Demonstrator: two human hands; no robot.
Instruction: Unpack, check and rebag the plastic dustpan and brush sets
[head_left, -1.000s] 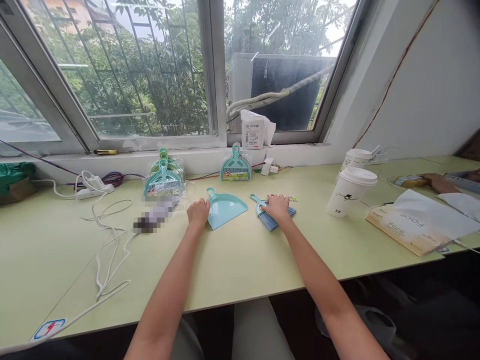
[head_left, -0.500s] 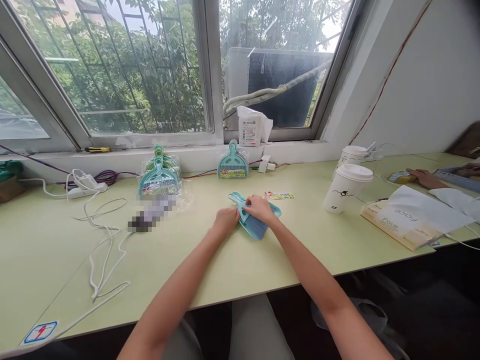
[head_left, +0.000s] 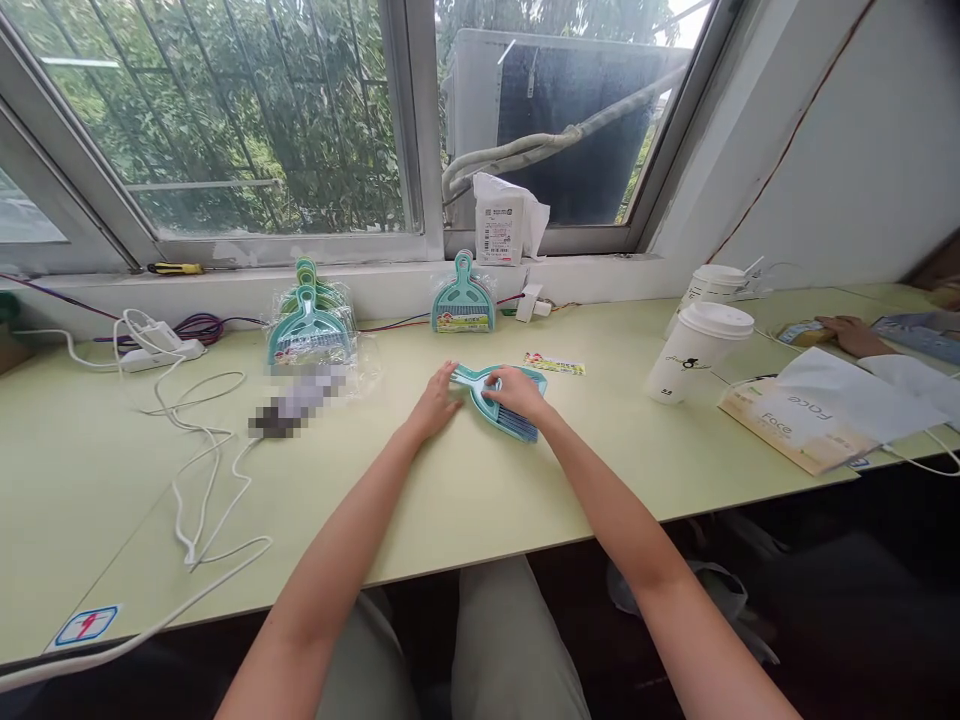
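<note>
A turquoise dustpan (head_left: 541, 382) lies on the table in front of me, its handle toward the left. A matching hand brush (head_left: 517, 424) with blue-grey bristles rests on it, turned somewhat across the pan. My right hand (head_left: 519, 392) grips the brush near where its handle meets the head, thumb and fingers closed. My left hand (head_left: 433, 402) is at the handle end, fingers stretched and thumb apart, the fingertips touching or just beside the handle tip. A printed label strip (head_left: 555, 364) lies flat behind the pan.
Wrapped dustpan sets (head_left: 309, 330) stand at the back left, another set (head_left: 463, 300) against the sill. White cables (head_left: 214, 460) sprawl on the left. Paper cups (head_left: 697, 350) and a tissue pack (head_left: 795, 420) stand right. Another person's hand (head_left: 855, 333) is at far right.
The brush and dustpan have turned so the handles lie more level, pointing left. My left hand has loosened from the handle and shifted left. The camera view has tilted down slightly.
</note>
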